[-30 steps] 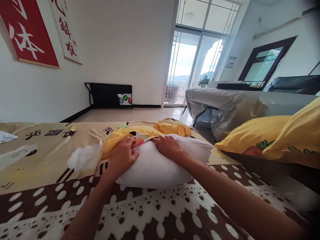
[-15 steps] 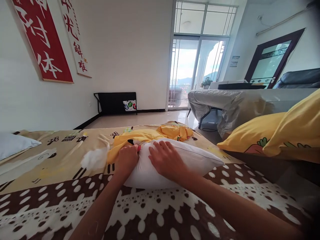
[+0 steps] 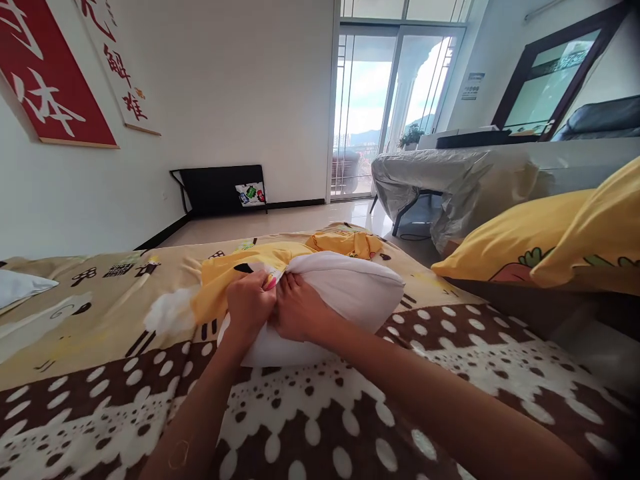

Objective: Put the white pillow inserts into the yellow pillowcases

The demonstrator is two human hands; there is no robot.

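Note:
A plump white pillow (image 3: 357,287) lies on the patterned bedspread (image 3: 310,427) in front of me. Yellow fabric of a pillowcase (image 3: 215,290) covers its far left part, and more crumpled yellow cloth (image 3: 345,244) lies behind it. My left hand (image 3: 250,299) is closed on the pillowcase's edge, where a bit of pink and white print shows. Right beside it, my right hand (image 3: 300,308) presses into the pillow with bent fingers, gripping its white cloth. The fingertips of the right hand are partly hidden in the folds.
Yellow carrot-print pillows (image 3: 505,233) are stacked at the right. Part of another white pillow (image 3: 23,288) shows at the left edge. Beyond the bed stand a plastic-covered table (image 3: 435,167), a folded black frame (image 3: 215,190) against the wall and a glass sliding door (image 3: 365,120).
My right hand has moved left along the pillow, close to my left hand, and its fingers have closed on the cloth. The pillow's right end is drawn in. The view has tilted down slightly.

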